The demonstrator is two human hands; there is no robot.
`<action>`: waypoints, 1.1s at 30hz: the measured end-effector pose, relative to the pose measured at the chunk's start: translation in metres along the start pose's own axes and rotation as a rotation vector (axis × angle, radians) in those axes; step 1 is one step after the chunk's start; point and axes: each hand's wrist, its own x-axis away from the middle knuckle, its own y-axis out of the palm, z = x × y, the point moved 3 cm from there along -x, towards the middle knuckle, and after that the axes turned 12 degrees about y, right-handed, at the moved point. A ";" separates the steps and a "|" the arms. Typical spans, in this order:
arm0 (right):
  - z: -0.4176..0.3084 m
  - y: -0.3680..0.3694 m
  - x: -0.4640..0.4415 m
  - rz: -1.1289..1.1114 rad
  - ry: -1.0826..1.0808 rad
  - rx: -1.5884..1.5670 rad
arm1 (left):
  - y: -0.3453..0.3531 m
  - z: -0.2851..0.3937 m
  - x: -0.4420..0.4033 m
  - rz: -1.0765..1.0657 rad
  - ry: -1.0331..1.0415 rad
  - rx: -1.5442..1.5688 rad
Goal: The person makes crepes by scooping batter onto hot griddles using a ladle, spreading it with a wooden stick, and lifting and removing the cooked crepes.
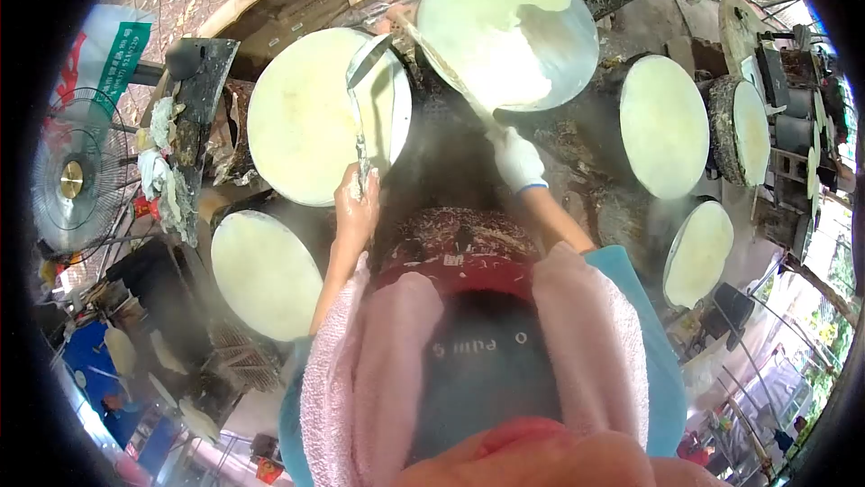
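My left hand (359,203), bare and smeared with batter, is closed round the handle of a metal ladle (368,62). The ladle's bowl is over the right side of a round griddle (306,118) covered with pale batter. My right hand (518,161), in a white glove, grips a long wooden batter spreader (450,74). Its wooden head lies at the left edge of the far middle griddle (572,50). Pale batter covers much of that griddle, while bare shiny metal shows at its right and lower side.
More batter-covered griddles stand at near left (266,275), right (665,127), far right (751,134) and lower right (698,254). A standing fan (72,179) is at far left, near a batter-crusted board (191,127). A dark red drum (450,248) stands before my body. Light steam hangs around.
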 end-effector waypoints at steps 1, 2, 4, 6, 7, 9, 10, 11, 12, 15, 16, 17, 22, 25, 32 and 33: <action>0.006 -0.019 0.003 -0.062 0.054 0.092 | 0.007 0.003 0.001 -0.003 -0.003 0.000; 0.029 -0.022 -0.011 -0.060 0.133 0.019 | 0.014 0.006 0.002 -0.005 -0.007 -0.002; 0.055 -0.054 -0.031 0.014 0.190 -0.011 | 0.028 0.013 0.004 -0.017 -0.013 -0.027; 0.085 -0.064 -0.071 -0.056 0.216 -0.174 | 0.045 0.021 0.005 -0.012 0.006 -0.064; 0.084 -0.075 -0.071 -0.211 0.269 -0.309 | 0.054 0.025 0.007 -0.010 0.015 -0.083; 0.083 -0.087 -0.061 -0.399 0.355 -0.473 | 0.070 0.031 0.013 -0.010 0.016 -0.129; 0.089 -0.084 -0.050 -0.363 0.169 -0.221 | 0.077 0.035 0.016 -0.004 0.016 -0.139; 0.098 -0.076 -0.038 -0.320 -0.018 0.031 | 0.085 0.039 0.018 0.002 0.016 -0.149; 0.113 -0.071 -0.034 -0.362 0.017 0.085 | 0.092 0.044 0.021 0.013 0.017 -0.148; 0.160 -0.084 -0.077 -0.174 0.114 0.094 | 0.106 0.052 0.023 0.039 0.023 -0.144; 0.162 -0.093 -0.095 -0.116 0.106 0.034 | 0.111 0.058 0.024 0.039 0.016 -0.141; 0.162 -0.101 -0.115 -0.051 0.097 -0.027 | 0.116 0.061 0.023 0.036 0.017 -0.146; 0.163 -0.079 -0.108 -0.167 -0.119 -0.057 | 0.131 0.070 0.014 -0.001 0.017 -0.163; 0.167 -0.094 -0.073 -0.320 0.071 0.105 | 0.134 0.070 0.008 -0.023 0.053 -0.197; 0.117 -0.132 -0.246 0.087 -0.043 0.109 | 0.132 0.084 0.024 0.016 -0.095 -0.151; 0.103 -0.141 -0.275 0.085 -0.037 0.137 | 0.134 0.091 0.028 0.043 -0.114 -0.150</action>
